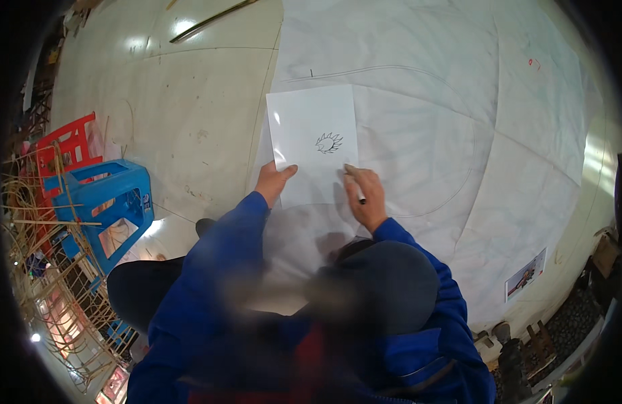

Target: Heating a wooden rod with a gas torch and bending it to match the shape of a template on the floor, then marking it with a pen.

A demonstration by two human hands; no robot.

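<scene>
A glossy white sheet [307,114] lies over a large white cloth or paper spread on the floor. On it is a small black ink drawing [329,143], a ring edged with flame-like points. My left hand [276,182] grips the sheet's lower left edge, thumb on top and fingers out of sight beneath. At the lower right edge, my right hand [366,195] is closed around a pen, whose dark end [362,200] points back toward me. The pen's tip is hidden by my fingers, below and right of the drawing.
The large white sheet [418,155] has fold creases and a long curved pencil-like line. A printed photo [526,275] lies at its lower right. To my left stand a blue plastic stool [105,195], a red stool [75,145] and a frame of thin strips [61,289]. A long strip [213,20] lies far left.
</scene>
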